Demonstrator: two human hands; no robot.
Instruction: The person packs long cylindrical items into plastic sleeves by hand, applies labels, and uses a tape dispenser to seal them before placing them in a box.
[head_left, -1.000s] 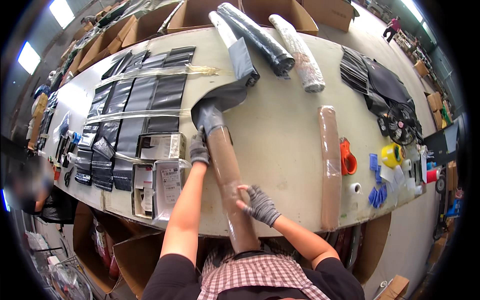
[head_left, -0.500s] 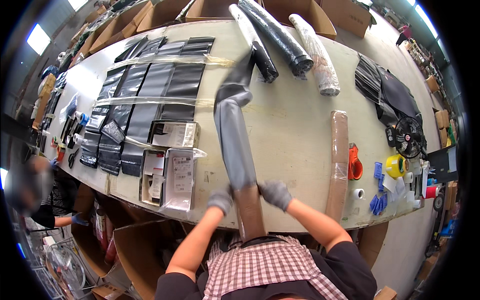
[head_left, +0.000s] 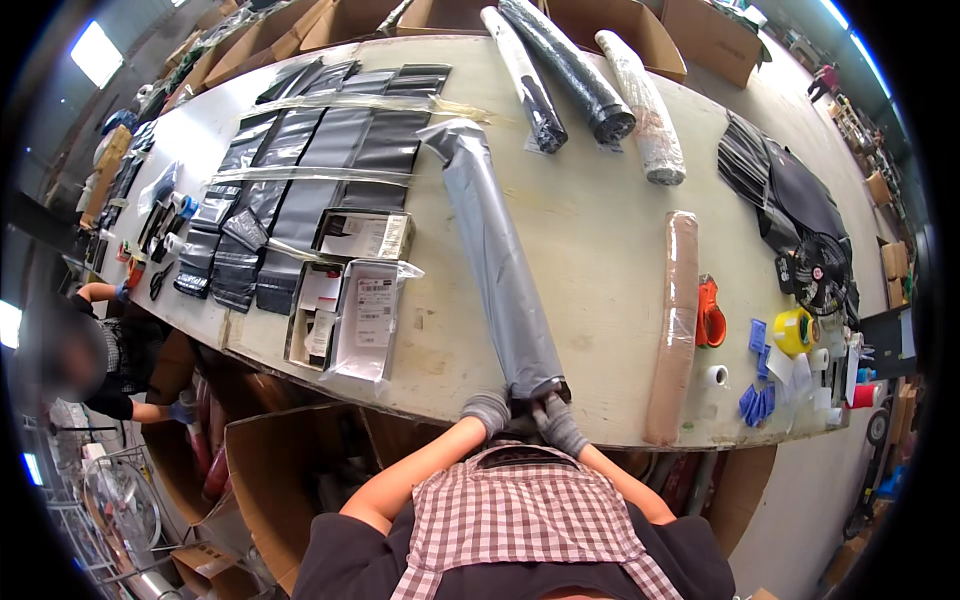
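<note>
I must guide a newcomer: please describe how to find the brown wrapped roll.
On the pale table, look between the grey cover and orange tool. The brown roll lies there; unlike the three far rolls, it reaches the near edge.

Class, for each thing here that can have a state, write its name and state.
Grey bag: filled out, lying lengthwise
Left hand: gloved, at bag's near end
Right hand: gloved, at bag's near end
Brown roll: film-wrapped, lying
Pale box: open
Fan: running or not, unclear
</note>
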